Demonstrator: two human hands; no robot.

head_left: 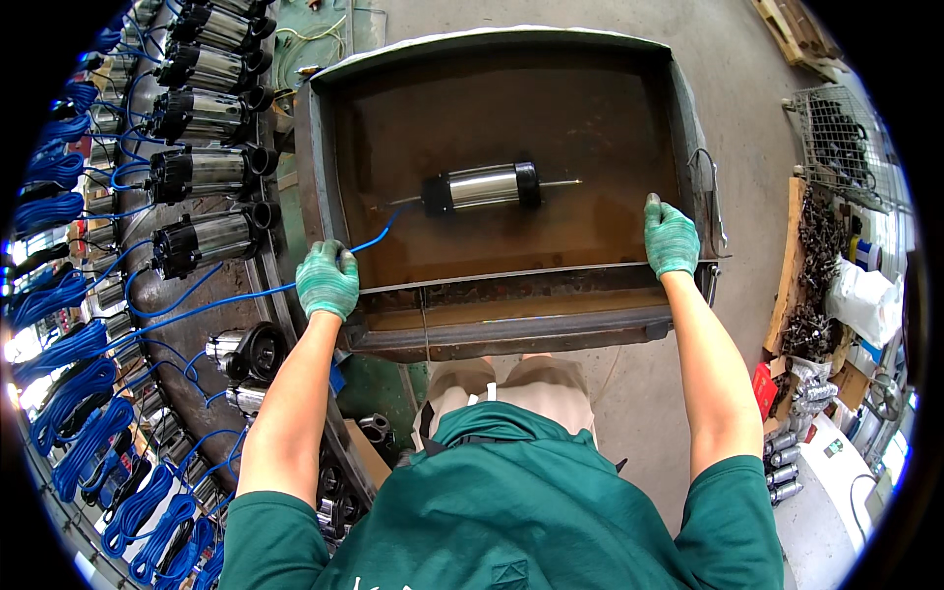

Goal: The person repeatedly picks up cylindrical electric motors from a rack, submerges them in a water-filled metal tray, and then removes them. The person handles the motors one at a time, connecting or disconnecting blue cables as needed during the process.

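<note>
A pump motor, a shiny silver cylinder with black ends, lies in the brown water of a dark metal tank. Thin rods stick out from both its ends. From its left end a blue cable runs to my left hand, passes through it and continues left to the bench. That hand, in a green glove, is closed at the tank's left side. My right hand, also gloved in green, is closed at the right side; its grip is hidden. A thin metal bar spans between my wrists.
On my left, a bench carries a row of silver and black pump motors, with bundled blue cables beyond. A wire basket and a heap of dark metal parts stand on the right. A curved metal hook hangs at the tank's right rim.
</note>
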